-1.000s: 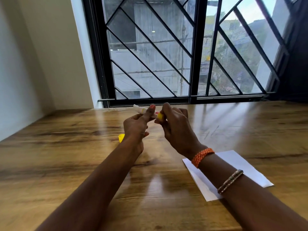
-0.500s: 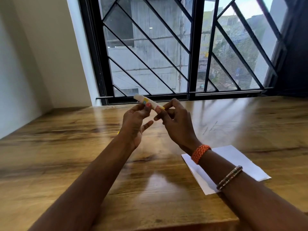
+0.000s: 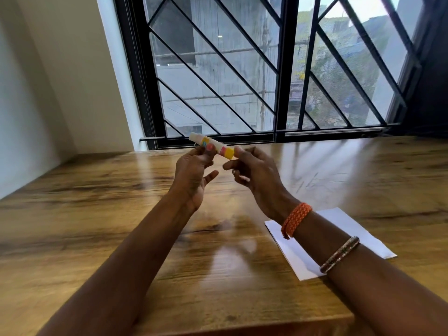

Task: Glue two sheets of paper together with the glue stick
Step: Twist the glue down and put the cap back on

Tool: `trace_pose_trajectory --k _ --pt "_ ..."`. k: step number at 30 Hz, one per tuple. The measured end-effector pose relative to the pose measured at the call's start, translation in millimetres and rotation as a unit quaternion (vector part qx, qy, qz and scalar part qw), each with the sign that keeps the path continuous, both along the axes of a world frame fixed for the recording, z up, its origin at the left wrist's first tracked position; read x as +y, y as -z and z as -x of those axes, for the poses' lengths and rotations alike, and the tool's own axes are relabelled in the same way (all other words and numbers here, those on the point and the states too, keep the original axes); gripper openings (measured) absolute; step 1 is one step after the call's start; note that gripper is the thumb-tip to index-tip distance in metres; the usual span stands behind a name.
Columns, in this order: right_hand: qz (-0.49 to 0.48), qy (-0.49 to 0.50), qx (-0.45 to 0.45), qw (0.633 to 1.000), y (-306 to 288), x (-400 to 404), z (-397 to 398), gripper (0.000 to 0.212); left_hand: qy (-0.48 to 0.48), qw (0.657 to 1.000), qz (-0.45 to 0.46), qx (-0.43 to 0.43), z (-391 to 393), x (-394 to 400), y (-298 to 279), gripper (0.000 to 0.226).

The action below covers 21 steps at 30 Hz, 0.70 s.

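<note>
Above the far middle of the wooden table [image 3: 97,214], your left hand [image 3: 191,175] pinches the glue stick [image 3: 213,147]; your right hand [image 3: 257,175] now pinches only its yellow base, fingers looser than a second ago. Judging by that, you're twisting glue out. White paper [image 3: 358,229] waits near right, unglued.

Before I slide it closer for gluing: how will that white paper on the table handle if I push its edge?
The white paper looks thin and lies flat, so it will probably bend or buckle rather than push stiffly. The wooden table is glossy, so it may well slide easily. It is likely very light, and the right forearm crossing it could drag it.
</note>
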State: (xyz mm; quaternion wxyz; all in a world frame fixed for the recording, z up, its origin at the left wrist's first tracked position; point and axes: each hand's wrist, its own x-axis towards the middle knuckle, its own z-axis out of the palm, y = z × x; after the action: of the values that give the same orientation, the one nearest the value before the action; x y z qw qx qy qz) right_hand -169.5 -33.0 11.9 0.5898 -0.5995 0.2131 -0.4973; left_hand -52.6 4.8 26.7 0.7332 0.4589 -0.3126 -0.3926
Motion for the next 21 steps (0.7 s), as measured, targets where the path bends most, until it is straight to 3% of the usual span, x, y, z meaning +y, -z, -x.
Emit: trace_pose_trajectory --k 2,7,10,12,14,16,18,19,21 --pt "-0.053 -0.034 -0.023 0.998 0 -4 3 0.009 0.007 1.000 -0.004 -0.010 -3 1 0 0.033" --pt "-0.047 -0.037 0.039 0.997 -2 -7 4 0.017 0.014 0.999 -0.003 -0.033 -3 2 -2 0.035" --pt "-0.054 -0.061 0.017 0.996 1 -6 5 0.009 0.019 0.998 -0.006 -0.063 -3 2 0 0.030" --pt "-0.033 -0.061 0.010 0.998 2 -6 4 0.008 0.007 0.996 -0.014 -0.082 -3 1 1 0.022" --pt "0.064 -0.001 0.042 0.997 2 -5 3 0.014 -0.009 0.996 -0.027 -0.089 -2 0 3 0.013" --pt "0.263 0.123 0.110 0.951 3 -7 2 0.021 -0.023 0.996 -0.036 -0.083 2 -2 4 0.012" --pt "0.426 0.217 0.157 0.864 3 -10 3 0.021 -0.020 0.997 -0.035 -0.067 6 -1 5 0.015" --pt "0.464 0.243 0.166 0.835 3 -11 4 0.019 -0.012 0.998 -0.032 -0.059 8 -1 5 0.016" --pt "0.480 0.261 0.170 0.820 3 -12 5 0.017 0.006 0.999 -0.025 -0.048 10 -1 6 0.022"
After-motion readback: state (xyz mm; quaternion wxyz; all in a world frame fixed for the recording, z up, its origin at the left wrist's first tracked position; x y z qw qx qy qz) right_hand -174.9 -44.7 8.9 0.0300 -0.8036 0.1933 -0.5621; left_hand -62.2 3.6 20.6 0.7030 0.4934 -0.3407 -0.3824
